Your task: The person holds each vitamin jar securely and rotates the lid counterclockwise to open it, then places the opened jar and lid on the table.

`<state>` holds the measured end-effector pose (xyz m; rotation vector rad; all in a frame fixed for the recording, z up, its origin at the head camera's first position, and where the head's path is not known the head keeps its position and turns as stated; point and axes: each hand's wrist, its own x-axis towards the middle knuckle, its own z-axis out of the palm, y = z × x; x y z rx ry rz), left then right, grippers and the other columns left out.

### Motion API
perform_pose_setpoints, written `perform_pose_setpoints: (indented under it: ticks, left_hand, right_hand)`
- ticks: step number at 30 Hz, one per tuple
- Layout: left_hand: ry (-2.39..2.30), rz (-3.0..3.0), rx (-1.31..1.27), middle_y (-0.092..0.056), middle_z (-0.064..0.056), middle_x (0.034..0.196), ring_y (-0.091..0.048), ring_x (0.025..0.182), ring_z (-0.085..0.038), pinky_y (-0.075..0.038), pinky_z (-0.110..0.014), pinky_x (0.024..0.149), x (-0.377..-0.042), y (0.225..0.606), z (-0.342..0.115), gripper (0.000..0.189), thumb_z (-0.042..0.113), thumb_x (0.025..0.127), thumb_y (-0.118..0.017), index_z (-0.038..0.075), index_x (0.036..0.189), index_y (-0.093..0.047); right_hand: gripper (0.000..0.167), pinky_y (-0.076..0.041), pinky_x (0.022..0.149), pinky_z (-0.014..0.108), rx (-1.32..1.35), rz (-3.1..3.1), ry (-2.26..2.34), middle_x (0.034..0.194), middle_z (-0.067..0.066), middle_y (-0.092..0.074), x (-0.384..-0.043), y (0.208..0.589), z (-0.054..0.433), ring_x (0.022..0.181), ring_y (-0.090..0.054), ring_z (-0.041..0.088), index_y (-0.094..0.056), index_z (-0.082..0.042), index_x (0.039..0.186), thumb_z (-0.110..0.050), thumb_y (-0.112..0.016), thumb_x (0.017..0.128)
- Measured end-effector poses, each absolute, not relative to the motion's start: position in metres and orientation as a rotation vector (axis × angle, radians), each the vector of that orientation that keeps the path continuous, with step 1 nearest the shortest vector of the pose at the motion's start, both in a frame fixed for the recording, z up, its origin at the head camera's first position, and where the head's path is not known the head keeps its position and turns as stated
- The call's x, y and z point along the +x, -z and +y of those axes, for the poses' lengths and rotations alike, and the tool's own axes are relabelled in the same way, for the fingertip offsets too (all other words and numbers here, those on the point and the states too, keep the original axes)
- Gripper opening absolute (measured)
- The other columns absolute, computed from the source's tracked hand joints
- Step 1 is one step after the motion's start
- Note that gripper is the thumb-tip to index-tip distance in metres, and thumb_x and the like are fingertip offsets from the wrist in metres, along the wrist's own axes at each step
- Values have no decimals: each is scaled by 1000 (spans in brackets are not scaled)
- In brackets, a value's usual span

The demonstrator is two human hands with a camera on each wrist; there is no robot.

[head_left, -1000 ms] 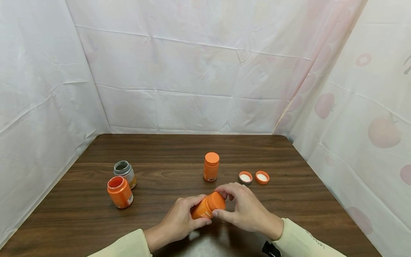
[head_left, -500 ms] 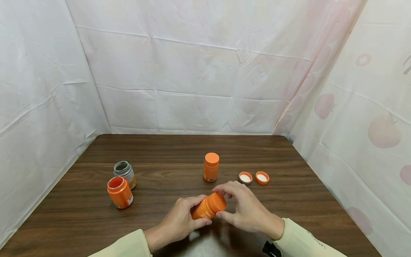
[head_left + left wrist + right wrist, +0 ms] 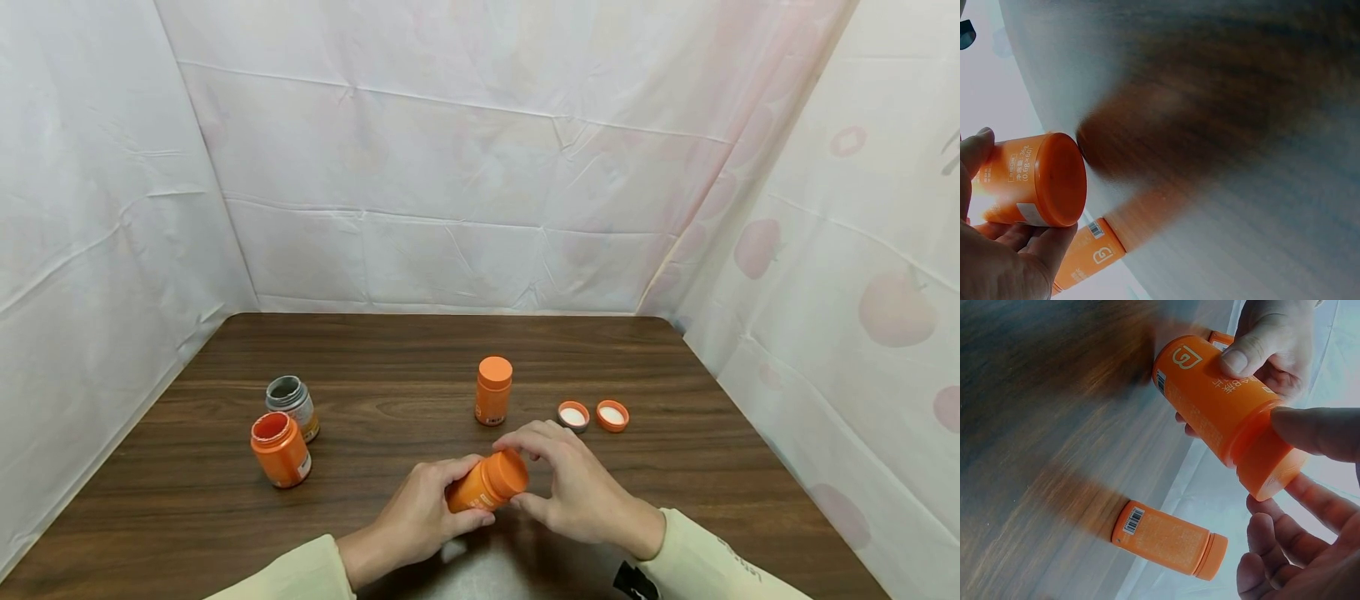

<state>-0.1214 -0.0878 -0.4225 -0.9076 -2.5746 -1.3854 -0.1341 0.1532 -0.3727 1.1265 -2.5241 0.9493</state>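
Note:
An orange pill bottle (image 3: pixel 468 492) leans to the right, close over the front of the table. My left hand (image 3: pixel 416 512) grips its body, with the thumb on the near side. My right hand (image 3: pixel 577 487) pinches the bottle's orange cap (image 3: pixel 511 472) between thumb and fingertips. In the right wrist view the cap (image 3: pixel 1269 465) still sits on the bottle's neck, and pale print shows on the body (image 3: pixel 1210 394). The left wrist view shows the bottle's round base (image 3: pixel 1063 180) and a white label patch.
Another capped orange bottle (image 3: pixel 492 392) stands upright behind the hands. To its right, two caps (image 3: pixel 573 417) lie with white insides upward. On the left stand an uncapped orange bottle (image 3: pixel 281 454) and an uncapped grey one (image 3: pixel 292 404). White curtains (image 3: pixel 450 167) border the table (image 3: pixel 375 350).
My right fingertips have shifted slightly left over the top of the cap, while the right thumb has slid a little right along its lower edge. The left hand stays in place.

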Motion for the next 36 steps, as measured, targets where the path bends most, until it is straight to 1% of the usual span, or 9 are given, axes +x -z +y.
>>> perform_pose_setpoints:
  ticks: [4,9,12,15,20,25,28,30,36]
  left_hand:
    - [1377,-2578,-904,-71,11,103,-62,85,-3,-52,-24,74,-122,423,-88,50,22,82,-89,21,128,-68]
    - [1379,-2589,-900,-71,11,104,-62,85,-3,-52,-24,75,-122,423,-88,51,24,83,-89,21,129,-68]
    - [1381,-2597,-898,-71,11,104,-62,85,-3,-52,-24,75,-121,423,-88,51,26,83,-88,21,130,-68]
    - [1380,-2596,-894,-71,10,105,-62,86,-3,-52,-24,74,-121,422,-88,52,26,83,-88,19,130,-68]
    - [1396,-2590,-901,-71,10,105,-62,85,-3,-52,-24,74,-122,421,-87,48,21,82,-89,20,126,-69]
    - [1406,-2594,-906,-69,12,102,-61,82,-4,-52,-23,72,-123,421,-86,46,18,82,-89,23,124,-69]
    - [1404,-2601,-900,-69,12,102,-61,82,-4,-52,-23,72,-123,422,-86,46,18,82,-89,23,124,-69]
    - [1402,-2603,-898,-69,12,102,-62,82,-4,-52,-23,72,-124,422,-86,46,18,82,-89,23,124,-69]
    - [1392,-2602,-907,-69,13,103,-62,84,-4,-52,-24,75,-124,422,-87,48,19,82,-89,24,125,-68]
  right_hand:
    - [66,-51,85,33,1147,-2515,-946,120,-15,-63,-135,373,154,103,-59,15,-65,-28,128,-5,-90,71]
    - [70,-51,85,32,1169,-2499,-929,121,-14,-63,-135,373,154,105,-59,14,-64,-30,129,-4,-90,69]
    - [69,-51,85,33,1161,-2512,-924,121,-14,-63,-135,373,153,104,-58,12,-63,-30,129,-8,-91,70]
    - [64,-51,84,33,1114,-2561,-930,120,-15,-63,-134,372,153,100,-57,12,-63,-29,129,-18,-92,73]
    - [49,-47,77,29,999,-2651,-894,104,-17,-61,-133,370,152,86,-54,9,-67,-25,121,-38,-89,80]
    - [35,-43,66,23,957,-2706,-895,86,-15,-59,-135,370,151,74,-52,9,-70,-28,107,-46,-86,82]
    - [32,-42,63,23,951,-2725,-921,83,-14,-60,-136,370,150,71,-53,12,-70,-30,104,-46,-86,81]
    - [32,-42,64,23,955,-2725,-935,83,-14,-60,-136,369,150,72,-53,13,-70,-30,104,-44,-87,81]
    - [41,-48,71,27,994,-2690,-950,91,-15,-61,-136,368,151,80,-53,5,-70,-26,111,-33,-91,77]
